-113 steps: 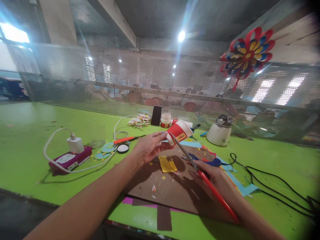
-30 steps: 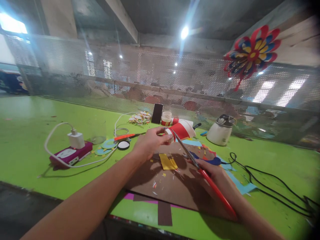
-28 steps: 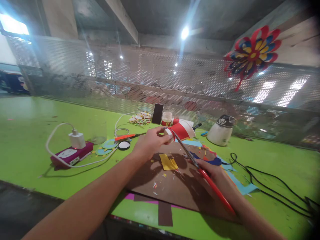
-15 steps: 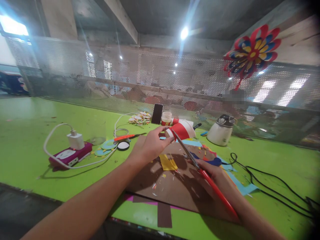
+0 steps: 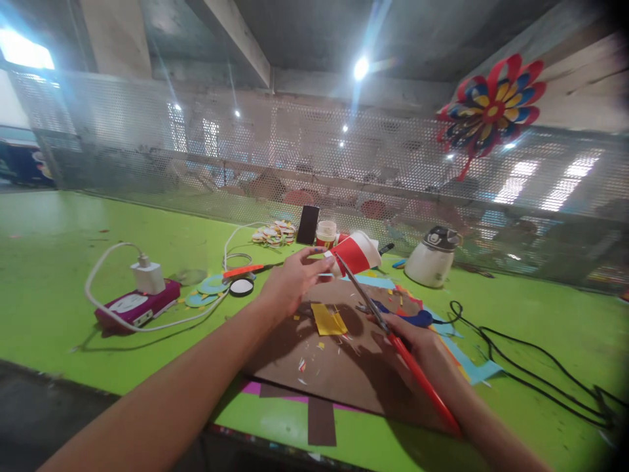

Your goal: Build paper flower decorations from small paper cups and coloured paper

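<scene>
My left hand (image 5: 291, 280) holds a white paper cup (image 5: 354, 254) with a red band, tilted on its side above a brown board. Its fingers are closed at the cup's narrower end. My right hand (image 5: 410, 341) is wrapped round a long tool with straight red handles (image 5: 420, 377) and slim metal jaws; I cannot tell whether it is scissors or pliers. The tool's tip touches the cup at the red band, close to my left fingers. A yellow paper piece (image 5: 328, 319) lies on the brown board (image 5: 285, 357) beneath.
A blue-handled corded tool (image 5: 417, 319) lies behind my right hand. At the back stand a phone (image 5: 308, 224), a small jar (image 5: 325, 234) and a white-and-black container (image 5: 431, 259). A purple power strip (image 5: 140, 307) with a charger sits left; blue paper strips (image 5: 479, 372) lie right.
The cup has turned slightly in my left hand, whose fingers have shifted on its end. The tool's tip stays against the cup. The view has moved a little.
</scene>
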Available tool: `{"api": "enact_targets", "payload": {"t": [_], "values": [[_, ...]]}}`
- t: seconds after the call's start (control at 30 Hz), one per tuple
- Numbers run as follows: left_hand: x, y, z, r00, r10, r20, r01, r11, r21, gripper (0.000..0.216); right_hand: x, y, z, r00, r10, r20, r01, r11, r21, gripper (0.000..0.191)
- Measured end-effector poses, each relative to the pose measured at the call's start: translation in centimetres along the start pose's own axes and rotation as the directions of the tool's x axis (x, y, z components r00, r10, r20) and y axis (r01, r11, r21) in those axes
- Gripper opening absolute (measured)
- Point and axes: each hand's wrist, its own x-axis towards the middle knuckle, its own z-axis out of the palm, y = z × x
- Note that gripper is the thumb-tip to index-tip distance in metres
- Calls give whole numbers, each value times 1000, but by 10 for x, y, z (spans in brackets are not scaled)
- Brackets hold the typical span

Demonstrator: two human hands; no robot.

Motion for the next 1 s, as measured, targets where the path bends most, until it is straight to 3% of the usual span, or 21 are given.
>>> {"api": "enact_targets", "payload": {"t": [0.1,0.17,0.27,0.43,0.53,0.8,1.0], "values": [[1,4,0,997,-65,39,68,995,-71,28,2,-1,0,999,-9,45,10,1000,-21,37],[1,5,-2,996,-39,83,48,994,-101,29,2,-2,0,997,-29,75,33,998,-48,36],[3,7,-5,996,-11,84,22,992,-127,27,2,-4,0,994,-85,65,89,994,-69,37],[2,8,-10,973,-102,208,139,975,-173,23,1,-11,-3,997,-58,53,62,994,-86,37],[1,9,-10,966,-102,238,145,975,-169,20,1,-16,-5,996,-66,63,71,993,-89,36],[4,9,-11,968,-86,236,126,979,-160,16,2,-16,-6,996,-57,74,60,997,-47,37],[4,6,-7,990,-45,132,68,981,-180,16,4,-6,-4,993,-76,92,78,997,-20,38]]}}
